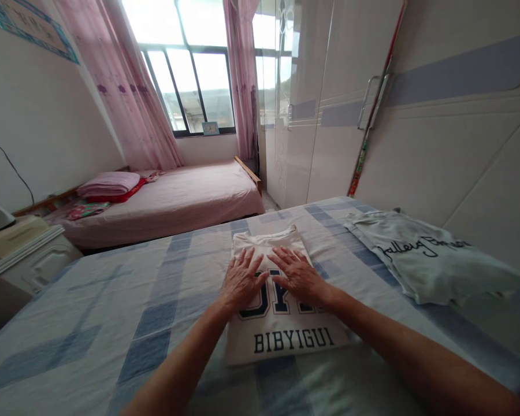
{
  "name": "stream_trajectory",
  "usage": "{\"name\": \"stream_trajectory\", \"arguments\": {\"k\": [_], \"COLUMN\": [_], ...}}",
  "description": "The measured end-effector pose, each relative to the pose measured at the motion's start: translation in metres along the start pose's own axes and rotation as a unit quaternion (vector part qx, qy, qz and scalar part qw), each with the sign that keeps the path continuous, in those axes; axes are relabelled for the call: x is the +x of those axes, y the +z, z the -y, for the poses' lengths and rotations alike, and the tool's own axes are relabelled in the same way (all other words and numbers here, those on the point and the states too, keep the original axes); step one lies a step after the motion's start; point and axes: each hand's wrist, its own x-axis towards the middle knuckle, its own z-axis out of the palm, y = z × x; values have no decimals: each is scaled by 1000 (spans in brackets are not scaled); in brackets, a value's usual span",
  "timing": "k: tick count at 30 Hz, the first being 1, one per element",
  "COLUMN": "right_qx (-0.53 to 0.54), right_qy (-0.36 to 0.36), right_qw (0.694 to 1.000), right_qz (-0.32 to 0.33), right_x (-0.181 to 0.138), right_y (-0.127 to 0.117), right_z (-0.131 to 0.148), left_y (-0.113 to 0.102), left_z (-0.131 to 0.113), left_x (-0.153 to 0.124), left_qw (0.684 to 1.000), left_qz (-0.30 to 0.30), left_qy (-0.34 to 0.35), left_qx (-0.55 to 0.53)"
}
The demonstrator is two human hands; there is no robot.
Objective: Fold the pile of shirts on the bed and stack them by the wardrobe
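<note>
White shirt (281,323) lies folded, lettered side up, on the near bed (108,312), its collar close to that bed's far edge and its BIBYIGUI line toward the near side. Leftmost, a white box-shaped unit (28,263) stands just beside the left edge. Beyond the far edge, a pink bed (199,193) carries folded bedding (110,184). The left hand (242,277) rests palm down on the shirt's left half, its grip open, fingers spread. The right hand (299,280) lies likewise on the right half, its grip also unclosed; the thumbs nearly meet over large dark letters. By the right edge lies a pale garment (437,248); its script blurs, so the wording is hard to be sure of. A glossy wardrobe (338,110) stands behind it.
</note>
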Motion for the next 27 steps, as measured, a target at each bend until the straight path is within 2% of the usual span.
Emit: {"name": "stream_trajectory", "arguments": {"k": [2,4,6,9,12,15,18,21,24,27], "right_qx": [-23,-32,-40,-50,-43,-33,6,127,222,297], "right_qy": [29,51,57,21,5,84,206,310,357,376], "right_qw": [999,998,998,998,999,996,976,932,901,875], "right_qz": [24,18,-7,-33,0,14,-77,-137,-103,-65], "right_x": [1,-3,-6,-3,5,9,4,-2,-4,-3], "right_y": [17,25,24,18,17,15,4,-11,-19,-18], "right_z": [-15,-25,-27,-21,-21,-36,-57,-70,-72,-69], "left_y": [15,22,21,15,14,13,4,-11,-23,-24], "left_z": [14,23,25,23,23,25,29,36,45,50], "left_x": [0,-4,-7,-7,-5,-4,-3,-2,-1,0], "left_qw": [999,998,998,997,997,997,989,971,957,936], "left_qz": [12,13,0,-44,-32,-5,-33,-42,10,47], "left_qy": [-43,-58,-59,-57,-63,-78,-119,-186,-218,-247], "left_qx": [7,6,6,17,22,0,-77,-147,-192,-244]}}
